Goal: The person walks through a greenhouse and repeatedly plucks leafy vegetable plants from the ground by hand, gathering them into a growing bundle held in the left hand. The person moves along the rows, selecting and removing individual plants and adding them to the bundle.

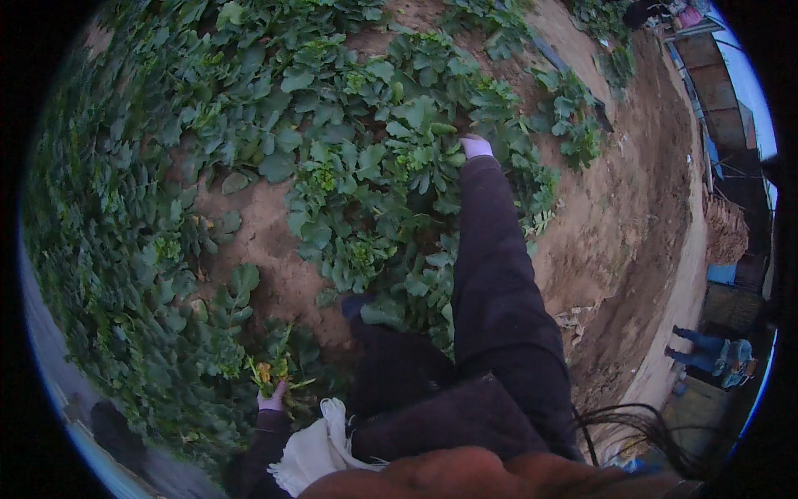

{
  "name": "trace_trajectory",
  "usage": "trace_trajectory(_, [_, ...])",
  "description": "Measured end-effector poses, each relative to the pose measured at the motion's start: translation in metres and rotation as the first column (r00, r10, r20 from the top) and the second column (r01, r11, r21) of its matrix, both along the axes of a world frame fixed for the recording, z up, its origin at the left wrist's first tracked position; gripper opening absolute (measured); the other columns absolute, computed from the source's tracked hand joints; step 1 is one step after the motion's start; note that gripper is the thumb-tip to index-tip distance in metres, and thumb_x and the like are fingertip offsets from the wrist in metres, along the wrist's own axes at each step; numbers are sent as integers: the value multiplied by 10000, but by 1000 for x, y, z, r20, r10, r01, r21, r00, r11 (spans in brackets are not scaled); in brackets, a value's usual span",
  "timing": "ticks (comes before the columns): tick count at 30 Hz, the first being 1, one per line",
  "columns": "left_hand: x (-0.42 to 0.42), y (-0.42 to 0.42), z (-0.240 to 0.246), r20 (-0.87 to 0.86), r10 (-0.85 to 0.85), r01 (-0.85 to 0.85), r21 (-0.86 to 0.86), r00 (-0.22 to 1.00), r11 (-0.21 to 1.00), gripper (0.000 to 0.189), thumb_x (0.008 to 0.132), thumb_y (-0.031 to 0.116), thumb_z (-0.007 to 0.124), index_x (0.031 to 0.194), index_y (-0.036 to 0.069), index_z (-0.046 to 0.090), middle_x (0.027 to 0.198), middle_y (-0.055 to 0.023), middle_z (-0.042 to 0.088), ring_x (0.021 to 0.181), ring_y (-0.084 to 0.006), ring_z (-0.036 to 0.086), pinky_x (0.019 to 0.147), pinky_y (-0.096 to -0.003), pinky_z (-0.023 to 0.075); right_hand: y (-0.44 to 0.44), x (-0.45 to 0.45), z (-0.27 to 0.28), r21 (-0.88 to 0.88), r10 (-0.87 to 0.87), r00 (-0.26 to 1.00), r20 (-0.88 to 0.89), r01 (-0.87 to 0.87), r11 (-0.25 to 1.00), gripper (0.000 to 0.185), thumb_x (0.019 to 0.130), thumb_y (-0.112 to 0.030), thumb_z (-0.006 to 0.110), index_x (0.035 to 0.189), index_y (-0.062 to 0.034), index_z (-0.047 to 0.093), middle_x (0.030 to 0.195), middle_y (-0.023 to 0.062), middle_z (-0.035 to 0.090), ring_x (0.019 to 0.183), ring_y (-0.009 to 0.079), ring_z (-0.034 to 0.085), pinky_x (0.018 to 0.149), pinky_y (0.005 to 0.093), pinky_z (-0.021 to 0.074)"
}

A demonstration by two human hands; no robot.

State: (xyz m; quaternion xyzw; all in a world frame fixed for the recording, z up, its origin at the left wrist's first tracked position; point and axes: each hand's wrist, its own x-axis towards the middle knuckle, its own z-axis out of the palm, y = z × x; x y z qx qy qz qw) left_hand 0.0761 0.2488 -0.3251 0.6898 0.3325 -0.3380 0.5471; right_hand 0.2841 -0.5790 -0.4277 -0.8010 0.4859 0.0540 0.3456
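Note:
My right hand reaches into the leafy green plants at the upper middle; its fingers are partly hidden among the leaves, so its grip cannot be told. At the lower left, my left hand is closed around a small bunch of leaves and stalks, some green and some yellow. Low foliage surrounds that hand. Dark sleeves cover both arms, and a white fringed cloth hangs beside the left sleeve.
Bare soil shows between the plants. A dark strip lies along the bed's upper right edge. Beyond a dirt path, a person stands near sheds. A dark shape is at the lower left.

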Motion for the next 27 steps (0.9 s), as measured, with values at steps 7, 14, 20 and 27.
trace_trajectory(7, [1, -6, 0, 58, -46, 47, -14, 997, 999, 353, 800, 147, 796, 1104, 49, 644, 967, -17, 690, 807, -153, 632, 722, -330, 517, 23, 23, 5, 56, -40, 807, 589, 9, 998, 353, 799, -82, 690, 1151, -52, 684, 1125, 177, 662, 1066, 267, 611, 954, 324, 468])
trace_trajectory(14, [13, -24, 17, 73, 4, 2, -81, 997, 997, 416, 810, 133, 782, 1179, 34, 616, 1045, -34, 680, 891, -168, 637, 806, -349, 514, 102, 10, 69, 40, -162, 546, 822, 228, 973, 124, 871, 85, 550, 910, -1, 630, 878, 65, 668, 784, 140, 619, 754, 264, 501])
trace_trajectory(20, [13, -27, 27, 63, -17, 22, -70, 998, 997, 418, 813, 120, 775, 1186, 30, 609, 1039, -33, 674, 886, -157, 633, 809, -333, 515, 136, -3, 140, 249, -354, 361, 863, 306, 919, 133, 917, 44, 531, 1033, -6, 572, 968, 70, 641, 773, 135, 615, 749, 264, 509])
trace_trajectory(27, [11, -29, 40, 159, -122, 135, -78, 980, 988, 396, 842, 141, 744, 1185, 12, 593, 1066, -56, 657, 925, -162, 618, 825, -328, 500, 166, -42, 227, 24, -125, 254, 959, 369, 929, 284, 953, 13, 501, 1236, 19, 523, 999, 73, 629, 861, 119, 603, 791, 260, 501])
